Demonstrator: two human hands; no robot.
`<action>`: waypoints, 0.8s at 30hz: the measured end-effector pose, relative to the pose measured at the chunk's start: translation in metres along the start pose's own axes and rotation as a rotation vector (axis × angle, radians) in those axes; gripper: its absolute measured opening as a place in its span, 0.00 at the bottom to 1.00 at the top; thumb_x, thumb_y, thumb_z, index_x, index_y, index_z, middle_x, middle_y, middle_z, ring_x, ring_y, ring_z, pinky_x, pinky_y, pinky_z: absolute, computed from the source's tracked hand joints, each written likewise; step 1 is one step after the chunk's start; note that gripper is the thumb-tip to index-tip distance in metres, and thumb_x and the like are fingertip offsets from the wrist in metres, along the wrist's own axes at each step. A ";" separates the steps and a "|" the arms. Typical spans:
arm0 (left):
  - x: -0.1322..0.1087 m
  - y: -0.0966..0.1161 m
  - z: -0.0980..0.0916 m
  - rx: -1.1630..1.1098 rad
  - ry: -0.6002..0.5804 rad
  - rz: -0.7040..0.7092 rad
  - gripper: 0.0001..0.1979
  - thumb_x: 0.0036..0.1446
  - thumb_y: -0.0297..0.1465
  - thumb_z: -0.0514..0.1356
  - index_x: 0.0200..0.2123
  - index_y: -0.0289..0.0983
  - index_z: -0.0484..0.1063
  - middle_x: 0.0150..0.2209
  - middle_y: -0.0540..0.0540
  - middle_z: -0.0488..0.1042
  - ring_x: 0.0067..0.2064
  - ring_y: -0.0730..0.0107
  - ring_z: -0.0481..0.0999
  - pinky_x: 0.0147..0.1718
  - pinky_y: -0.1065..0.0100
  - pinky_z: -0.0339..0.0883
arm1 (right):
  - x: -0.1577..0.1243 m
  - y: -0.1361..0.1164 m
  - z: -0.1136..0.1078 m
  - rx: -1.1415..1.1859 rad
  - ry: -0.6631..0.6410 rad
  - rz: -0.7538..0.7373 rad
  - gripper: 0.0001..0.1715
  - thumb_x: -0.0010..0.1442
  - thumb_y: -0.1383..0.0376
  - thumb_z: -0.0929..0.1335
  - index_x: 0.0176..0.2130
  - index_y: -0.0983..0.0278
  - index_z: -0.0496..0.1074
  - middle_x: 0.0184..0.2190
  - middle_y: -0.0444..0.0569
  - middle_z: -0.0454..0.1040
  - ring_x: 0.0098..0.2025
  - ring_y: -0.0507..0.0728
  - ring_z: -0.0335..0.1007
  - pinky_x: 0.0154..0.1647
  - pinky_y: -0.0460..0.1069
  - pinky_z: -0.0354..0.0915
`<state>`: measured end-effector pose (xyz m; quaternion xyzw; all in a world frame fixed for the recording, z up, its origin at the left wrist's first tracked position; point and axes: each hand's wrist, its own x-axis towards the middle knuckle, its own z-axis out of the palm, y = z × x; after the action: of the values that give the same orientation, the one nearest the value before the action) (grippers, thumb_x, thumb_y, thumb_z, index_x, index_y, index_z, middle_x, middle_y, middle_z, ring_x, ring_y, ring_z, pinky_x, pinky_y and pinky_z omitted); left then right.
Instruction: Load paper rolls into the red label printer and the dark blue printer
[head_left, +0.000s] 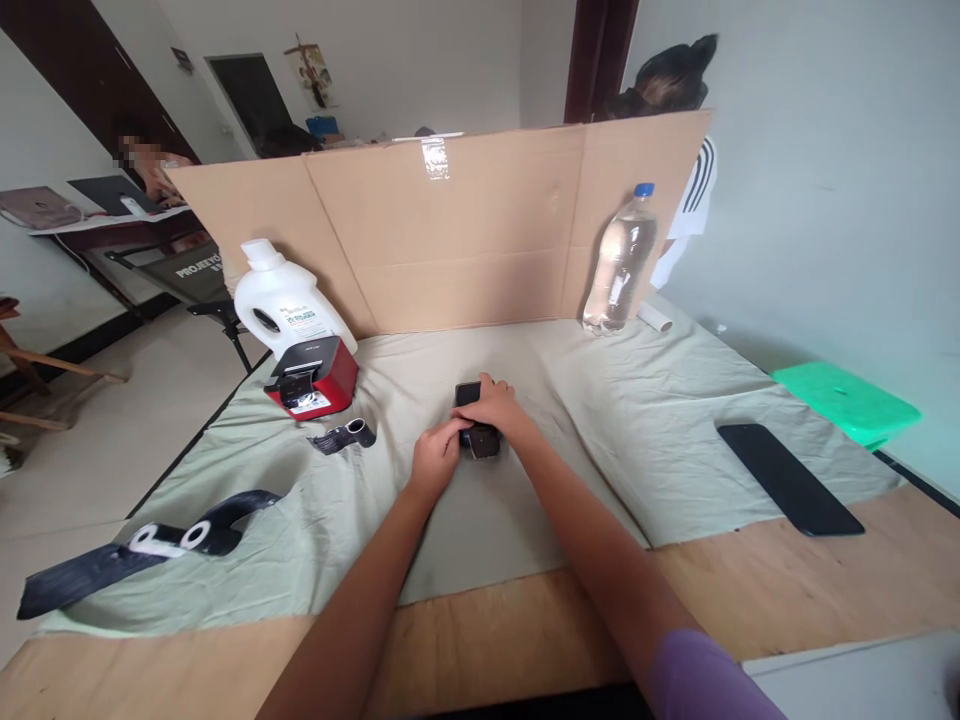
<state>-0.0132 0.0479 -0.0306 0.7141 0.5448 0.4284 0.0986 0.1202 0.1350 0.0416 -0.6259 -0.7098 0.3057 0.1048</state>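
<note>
In the middle of the cloth, a small black boxy object [484, 443] is between my hands; its exact kind I cannot make out. My left hand [436, 456] closes on its left side, with the fingertips against it. Across its top lies my right hand [491, 404], fingers curled over the far right side and thumb pointing left. The hands hide much of the object. To the left is a red and black label printer [334, 385], its front showing a dark opening. A short roll of black ribbon [360, 432] lies just in front of it, its loose end trailing left.
Unrolled black ribbon [82, 580] with white cores lies front left. A white jug [289, 305] and clear bottle [621, 262] stand before a cardboard screen [457, 240]. A black phone [787, 480] lies right, near a green stool [847, 400]. People are beyond the screen.
</note>
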 end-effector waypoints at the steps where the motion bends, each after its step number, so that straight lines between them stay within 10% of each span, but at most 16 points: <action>1: -0.001 0.001 0.000 0.017 -0.015 0.049 0.18 0.62 0.23 0.50 0.40 0.40 0.80 0.36 0.48 0.82 0.35 0.69 0.80 0.37 0.70 0.70 | -0.004 -0.005 0.003 -0.038 0.017 0.011 0.62 0.42 0.47 0.77 0.67 0.63 0.55 0.62 0.67 0.60 0.64 0.74 0.57 0.56 0.60 0.63; 7: -0.007 0.005 -0.003 0.049 -0.031 0.227 0.17 0.61 0.21 0.49 0.35 0.39 0.78 0.28 0.49 0.78 0.29 0.71 0.76 0.31 0.71 0.67 | -0.018 -0.014 0.016 -0.091 0.125 -0.013 0.65 0.40 0.55 0.77 0.69 0.64 0.51 0.58 0.69 0.60 0.56 0.75 0.65 0.49 0.61 0.67; 12: -0.008 0.003 -0.003 0.083 -0.100 0.259 0.17 0.61 0.20 0.49 0.37 0.40 0.77 0.32 0.49 0.81 0.31 0.71 0.79 0.33 0.72 0.69 | -0.006 0.005 -0.021 0.065 0.265 -0.059 0.64 0.41 0.54 0.77 0.68 0.68 0.50 0.57 0.69 0.61 0.55 0.74 0.68 0.50 0.61 0.69; 19: -0.006 0.003 0.000 0.108 -0.148 0.234 0.18 0.60 0.19 0.49 0.37 0.40 0.77 0.34 0.51 0.82 0.33 0.72 0.81 0.35 0.71 0.72 | 0.044 0.125 -0.128 0.008 0.571 0.056 0.46 0.46 0.53 0.75 0.60 0.61 0.63 0.58 0.62 0.60 0.53 0.70 0.71 0.50 0.61 0.70; 24: -0.005 0.008 0.000 0.139 -0.206 0.182 0.18 0.60 0.20 0.50 0.37 0.41 0.78 0.34 0.51 0.83 0.34 0.71 0.82 0.35 0.72 0.73 | 0.067 0.212 -0.151 -0.059 0.558 0.128 0.48 0.46 0.53 0.75 0.64 0.56 0.65 0.58 0.57 0.63 0.54 0.68 0.72 0.53 0.59 0.69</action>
<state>-0.0084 0.0406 -0.0281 0.8058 0.4932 0.3212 0.0650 0.3621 0.2509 0.0259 -0.7321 -0.6212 0.1069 0.2583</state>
